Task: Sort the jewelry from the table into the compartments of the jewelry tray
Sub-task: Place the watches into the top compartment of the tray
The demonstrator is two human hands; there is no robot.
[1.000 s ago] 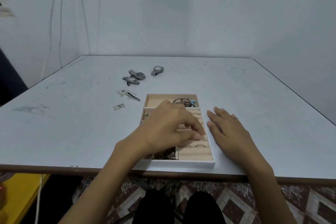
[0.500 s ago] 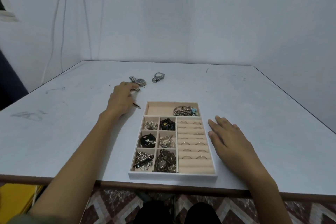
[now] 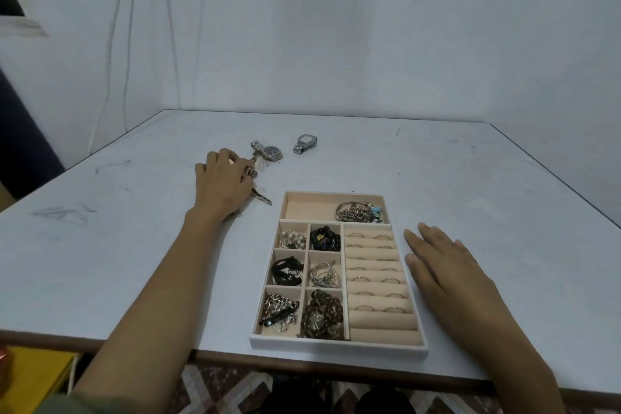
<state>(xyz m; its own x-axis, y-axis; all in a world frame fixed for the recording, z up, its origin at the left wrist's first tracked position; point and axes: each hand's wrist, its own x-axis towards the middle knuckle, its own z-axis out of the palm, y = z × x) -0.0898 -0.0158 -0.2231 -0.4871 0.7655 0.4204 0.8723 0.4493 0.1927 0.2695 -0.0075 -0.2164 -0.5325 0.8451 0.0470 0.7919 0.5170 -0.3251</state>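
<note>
The beige jewelry tray lies near the table's front edge. Its six small compartments hold chains, beads and bracelets. Several rings sit in the ring rolls, and a charm bracelet lies in the long top compartment. My left hand is on the table left of the tray's far end, fingers curled, pinching a small metal jewelry piece. A slim dark clip sticks out from under it. My right hand rests flat beside the tray's right wall.
Two silver watches lie beyond my left hand: one close to my fingertips, the other further right. The white table reaches back to a wall. Something yellow sits below the table's front left edge.
My left hand left the tray's ring rolls and moved to the loose jewelry left of the tray, then curled its fingers onto a small piece. My right hand stayed put.
</note>
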